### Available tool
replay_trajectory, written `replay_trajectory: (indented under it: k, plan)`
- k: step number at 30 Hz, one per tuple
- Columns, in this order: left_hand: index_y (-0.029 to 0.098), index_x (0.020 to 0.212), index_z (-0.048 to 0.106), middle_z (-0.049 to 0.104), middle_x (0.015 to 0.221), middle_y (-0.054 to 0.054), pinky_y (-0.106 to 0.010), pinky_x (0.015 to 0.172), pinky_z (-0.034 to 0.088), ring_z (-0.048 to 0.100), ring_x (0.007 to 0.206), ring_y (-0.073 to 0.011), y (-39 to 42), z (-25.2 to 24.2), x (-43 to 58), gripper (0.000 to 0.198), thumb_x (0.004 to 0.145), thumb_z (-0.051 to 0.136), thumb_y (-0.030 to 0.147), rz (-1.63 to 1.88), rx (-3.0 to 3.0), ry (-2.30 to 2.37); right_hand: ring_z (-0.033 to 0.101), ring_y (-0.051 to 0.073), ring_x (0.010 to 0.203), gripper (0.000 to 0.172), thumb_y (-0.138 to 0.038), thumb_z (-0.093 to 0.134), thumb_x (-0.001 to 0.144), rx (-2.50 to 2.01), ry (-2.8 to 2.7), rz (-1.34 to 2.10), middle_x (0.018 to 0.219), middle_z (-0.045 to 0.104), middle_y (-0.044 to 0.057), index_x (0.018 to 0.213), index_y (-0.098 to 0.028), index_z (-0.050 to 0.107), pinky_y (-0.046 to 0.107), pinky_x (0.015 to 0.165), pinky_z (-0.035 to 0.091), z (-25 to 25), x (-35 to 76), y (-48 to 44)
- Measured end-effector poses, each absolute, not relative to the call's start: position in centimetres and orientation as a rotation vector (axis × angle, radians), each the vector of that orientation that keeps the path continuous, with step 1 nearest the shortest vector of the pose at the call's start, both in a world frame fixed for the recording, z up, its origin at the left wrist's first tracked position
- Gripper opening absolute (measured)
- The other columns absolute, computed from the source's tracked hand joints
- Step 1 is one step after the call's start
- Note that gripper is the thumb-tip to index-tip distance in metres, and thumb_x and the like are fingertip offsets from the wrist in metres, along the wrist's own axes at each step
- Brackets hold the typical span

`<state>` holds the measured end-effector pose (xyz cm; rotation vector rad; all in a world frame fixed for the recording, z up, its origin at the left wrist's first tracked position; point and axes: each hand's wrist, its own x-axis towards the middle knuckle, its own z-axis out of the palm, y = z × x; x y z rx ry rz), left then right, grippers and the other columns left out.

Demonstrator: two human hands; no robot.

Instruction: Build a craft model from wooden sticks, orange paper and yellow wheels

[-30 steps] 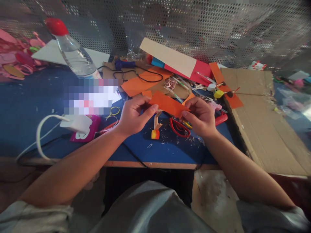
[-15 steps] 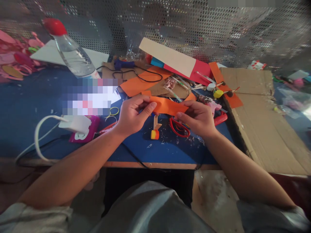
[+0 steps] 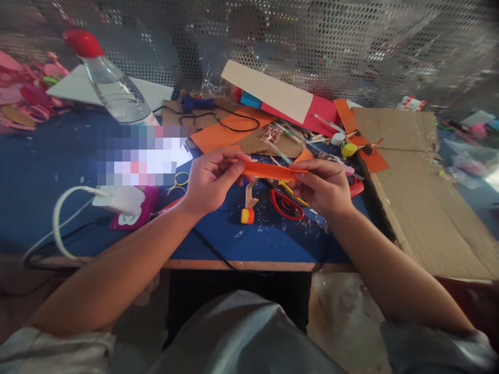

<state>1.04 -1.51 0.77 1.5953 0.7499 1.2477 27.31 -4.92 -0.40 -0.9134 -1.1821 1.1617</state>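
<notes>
From the head camera, both hands are raised just over the blue table. They share one orange paper strip, seen almost edge-on and lying level between them. The left hand pinches the strip's left end between thumb and fingers. The right hand is closed on its right end in the same way.

Below the strip, on the table, lie red-handled scissors. Just left of them is a small wooden stick piece with a yellow and orange cap.

A clear plastic bottle stands tilted at the far left with its red cap on; I cannot tell whether it holds liquid. A long beige and red box lies propped at the back, and its inside is hidden.

A white charger rests on a pink object near the left forearm. A flat cardboard sheet covers the right side.
</notes>
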Motion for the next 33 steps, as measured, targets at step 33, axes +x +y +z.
replay_trajectory:
  k: [33]
  plan:
    - [0.023, 0.121, 0.084, 0.088, 0.109, -0.009, -0.026, 0.072, 0.066, 0.083, 0.088, -0.0178, -1.4, 0.1, 0.8, 0.03, 0.095, 0.091, 0.035, 1.401, 1.909, 0.388, 0.074, 0.012, 0.058, 0.052, -0.037, 0.112, 0.066, -0.748, -1.267, 1.422, 0.082, 0.085, 0.0, 0.111, -0.026, 0.089, 0.022, 0.055, 0.064, -0.1, 27.2, -5.1]
